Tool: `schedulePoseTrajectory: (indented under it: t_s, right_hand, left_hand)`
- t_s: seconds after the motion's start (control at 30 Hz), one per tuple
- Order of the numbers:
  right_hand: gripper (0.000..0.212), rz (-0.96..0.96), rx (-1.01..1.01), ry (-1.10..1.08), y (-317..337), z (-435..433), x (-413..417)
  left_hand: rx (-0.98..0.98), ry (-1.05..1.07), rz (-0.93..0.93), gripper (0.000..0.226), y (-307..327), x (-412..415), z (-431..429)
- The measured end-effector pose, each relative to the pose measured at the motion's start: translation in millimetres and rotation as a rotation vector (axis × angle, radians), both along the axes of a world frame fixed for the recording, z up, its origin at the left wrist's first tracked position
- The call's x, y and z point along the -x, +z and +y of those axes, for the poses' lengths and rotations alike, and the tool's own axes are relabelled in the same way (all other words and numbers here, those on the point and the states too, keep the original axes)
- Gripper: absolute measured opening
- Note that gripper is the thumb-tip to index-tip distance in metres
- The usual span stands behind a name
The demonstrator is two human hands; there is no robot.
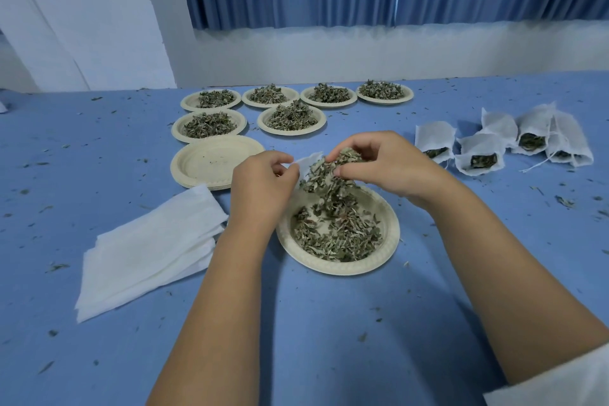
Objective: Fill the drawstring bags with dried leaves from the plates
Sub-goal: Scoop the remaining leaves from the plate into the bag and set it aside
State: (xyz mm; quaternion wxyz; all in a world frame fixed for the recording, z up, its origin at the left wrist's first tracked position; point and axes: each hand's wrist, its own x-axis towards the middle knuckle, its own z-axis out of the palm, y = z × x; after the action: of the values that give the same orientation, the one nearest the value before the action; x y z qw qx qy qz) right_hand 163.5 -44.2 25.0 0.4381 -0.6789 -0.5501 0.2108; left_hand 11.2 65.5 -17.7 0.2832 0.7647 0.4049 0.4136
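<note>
2 forearms (230, 290) rise from 6 o'clock. Left hand (263, 181) pinches a white drawstring bag (308, 160); right hand (379, 161) clutches dried leaves (333, 175) above the near plate (392, 234). 6 heaped plates (263, 123) sit at 12 o'clock, filled bags (481, 158) at 2.

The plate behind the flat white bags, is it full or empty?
Nearly empty. The plate shows its bare bottom, and no pile of leaves lies in it.

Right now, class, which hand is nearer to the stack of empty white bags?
Left. The left hand, pinching a bag, hovers just right of the stack of empty bags; the right hand, gripping dried leaves, is farther right, beyond the left hand.
</note>
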Motion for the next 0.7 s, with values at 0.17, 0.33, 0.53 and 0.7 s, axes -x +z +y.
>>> schedulePoseTrajectory:
  t_s: [0.17, 0.33, 0.53, 0.7]
  right_hand:
    - [0.018, 0.126, -0.072, -0.033, 3, 1, -2]
    - [0.015, 0.079, -0.185, -0.162, -1, 5, 3]
    - [0.017, -0.141, -0.195, -0.2, -15, 10, 15]
    - [0.02, -0.321, -0.094, -0.158, -24, 13, 18]
  left_hand:
    - [-0.01, -0.018, 0.015, 0.011, 1, -1, -2]
    - [0.023, -0.005, 0.013, 0.011, 5, -2, -6]
    - [0.093, -0.027, -0.024, 0.011, 10, -2, -13]
    - [0.158, -0.053, -0.065, 0.011, 13, -4, -17]
